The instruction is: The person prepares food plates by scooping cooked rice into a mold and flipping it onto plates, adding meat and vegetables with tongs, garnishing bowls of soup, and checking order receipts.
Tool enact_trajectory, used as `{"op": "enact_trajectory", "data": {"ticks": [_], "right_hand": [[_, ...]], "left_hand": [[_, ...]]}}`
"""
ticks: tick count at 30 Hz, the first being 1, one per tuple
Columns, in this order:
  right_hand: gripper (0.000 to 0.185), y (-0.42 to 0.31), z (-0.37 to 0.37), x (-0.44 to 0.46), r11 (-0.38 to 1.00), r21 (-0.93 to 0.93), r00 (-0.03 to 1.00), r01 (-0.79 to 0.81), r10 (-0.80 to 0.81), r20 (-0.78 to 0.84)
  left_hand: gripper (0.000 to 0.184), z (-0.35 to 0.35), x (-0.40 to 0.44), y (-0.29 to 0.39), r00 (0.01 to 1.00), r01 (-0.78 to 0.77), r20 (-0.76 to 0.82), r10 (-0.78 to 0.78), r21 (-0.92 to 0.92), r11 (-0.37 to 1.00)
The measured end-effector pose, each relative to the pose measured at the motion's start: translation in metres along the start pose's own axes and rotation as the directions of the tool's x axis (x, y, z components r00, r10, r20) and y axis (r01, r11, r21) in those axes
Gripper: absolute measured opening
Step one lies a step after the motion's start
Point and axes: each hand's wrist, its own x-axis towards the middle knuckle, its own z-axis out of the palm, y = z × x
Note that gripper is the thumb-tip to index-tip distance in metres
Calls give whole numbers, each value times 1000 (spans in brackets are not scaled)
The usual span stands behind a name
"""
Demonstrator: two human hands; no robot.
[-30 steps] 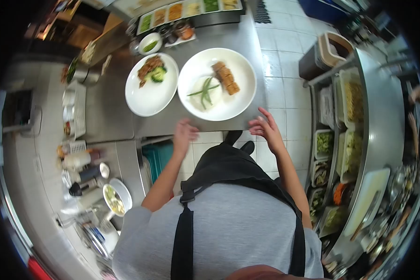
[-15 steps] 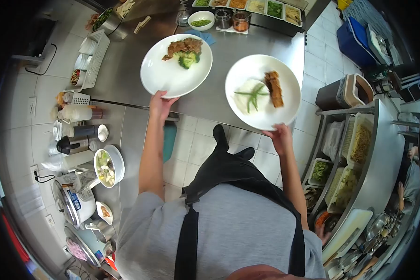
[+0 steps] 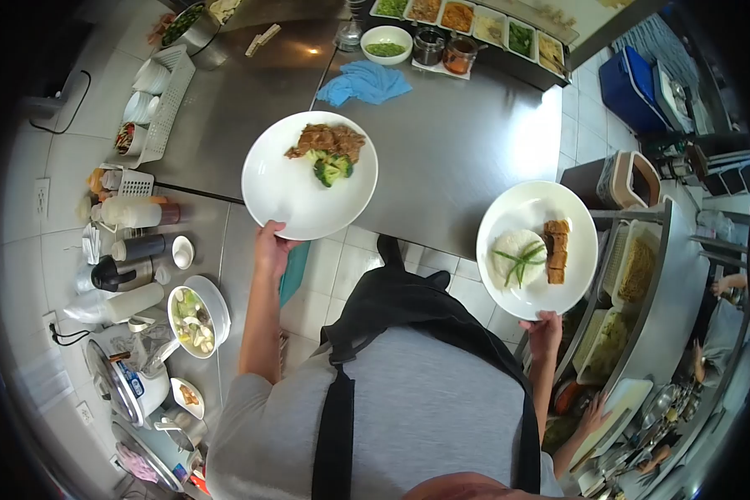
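Observation:
My left hand (image 3: 273, 252) grips the near rim of a white plate (image 3: 279, 204), thumb on top and fingers underneath. On that plate lie browned meat slices (image 3: 329, 142) and broccoli (image 3: 332, 168). Out to the right, my right hand (image 3: 545, 335) holds a second white plate (image 3: 577, 287) by its near edge. It carries a mound of white rice (image 3: 512, 250) topped with crossed green strips (image 3: 521, 261), beside a browned, cut strip of food (image 3: 557, 252). Both plates look roughly level. The fingers under each plate are mostly hidden.
A steel counter (image 3: 442, 158) lies ahead, with a crumpled blue cloth (image 3: 365, 82), a bowl of chopped greens (image 3: 387, 46) and garnish trays (image 3: 458, 17). At left stands a soup bowl (image 3: 193, 323). At right are a bin (image 3: 633, 179), shelving and another person's hand (image 3: 593, 414).
Both plates have come nearer to me, and the right one has also swung outward to the right. More of the blue cloth shows. Another person's hand at lower right has moved onto the board.

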Motion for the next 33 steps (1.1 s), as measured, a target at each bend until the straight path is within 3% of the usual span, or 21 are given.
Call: {"op": "enact_trajectory", "data": {"ticks": [5, 6, 9, 10, 12, 13, 14, 15, 16, 17, 18, 19, 21, 23, 25, 27, 28, 31, 33], "right_hand": [[41, 28, 62, 72, 999, 13, 995, -43, 41, 96], [41, 36, 69, 90, 998, 10, 996, -59, 59, 61], [40, 35, 101, 123, 983, 36, 973, -182, 175, 152], [36, 35, 115, 129, 988, -9, 979, -156, 155, 136], [31, 40, 103, 161, 964, 132, 937, -230, 182, 299], [28, 35, 113, 163, 942, 200, 910, -270, 181, 374], [23, 31, 122, 162, 984, 93, 976, -153, 136, 168], [22, 20, 131, 161, 983, 5, 968, -181, 177, 179], [20, 11, 137, 161, 976, -80, 959, -202, 213, 185], [19, 5, 141, 160, 963, -159, 952, -218, 245, 182], [27, 4, 134, 163, 939, -289, 957, -188, 241, 161], [33, -5, 139, 157, 908, -369, 952, -199, 269, 148], [45, -33, 161, 133, 831, -505, 943, -234, 320, 91], [67, -52, 159, 122, 801, -547, 923, -242, 365, 126], [63, -59, 149, 108, 753, -626, 950, -206, 306, 56], [57, -64, 146, 97, 678, -716, 963, -165, 267, 30], [45, -69, 154, 83, 693, -711, 971, -121, 230, 59], [42, -70, 153, 63, 867, -499, 965, -5, 134, 224], [46, -67, 160, 62, 933, -349, 941, 87, 38, 335]], "left_hand": [[44, 7, 31, -20, 998, 13, 64, -2, -172, 985], [43, 9, 37, -22, 997, 29, 69, -16, -185, 982], [41, 9, 50, -24, 996, -10, 90, 28, -195, 981], [41, 9, 53, -24, 992, 34, 125, -9, -194, 980], [43, 6, 56, -21, 975, 128, 200, -91, -179, 975], [46, 8, 50, -9, 979, 151, 151, -136, -94, 984], [48, 9, 41, 6, 979, 178, 101, -176, -8, 984], [51, 11, 38, 18, 977, 205, 51, -209, 78, 976], [55, 11, 43, 28, 991, -51, -104, 79, 242, 969], [57, 16, 48, 35, 905, -294, -145, 400, 465, 835], [58, 26, 51, 48, 717, -391, -169, 676, 705, 592], [57, 59, 44, 79, 466, -388, -27, 884, 892, 232], [46, 133, 59, 106, 550, -681, 245, 799, 685, 259], [30, 199, 92, 103, 484, -750, 648, 588, 653, -102], [37, 238, 164, 56, 495, -526, 762, 417, 645, -555], [39, 255, 238, 11, 587, -380, 703, 403, 678, -629], [40, 256, 255, 0, 634, -295, 660, 402, 688, -664], [41, 275, 234, 45, 905, -325, 321, 278, 945, -34], [35, 274, 194, 69, 768, -486, 378, 518, 870, 86]]}}
